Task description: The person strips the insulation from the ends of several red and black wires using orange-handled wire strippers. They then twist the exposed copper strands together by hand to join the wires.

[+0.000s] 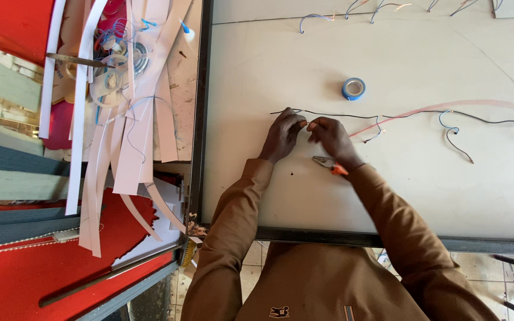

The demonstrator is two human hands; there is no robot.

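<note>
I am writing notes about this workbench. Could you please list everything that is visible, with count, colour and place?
black wire: one, black, runs across the board from the hands to the right edge
blue wire ends: several, blue, branching off the black wire and along the board's top edge
tape roll: one, blue, on the board above the hands
pliers: one, orange handles, under the right wrist
board: one, pale grey, dark frame, centre and right
white strips: many, white and pinkish, piled at left
red sheet: one, red, lower left
left hand: one, pinching the black wire
right hand: one, fingertips at the wire beside the left hand
</note>
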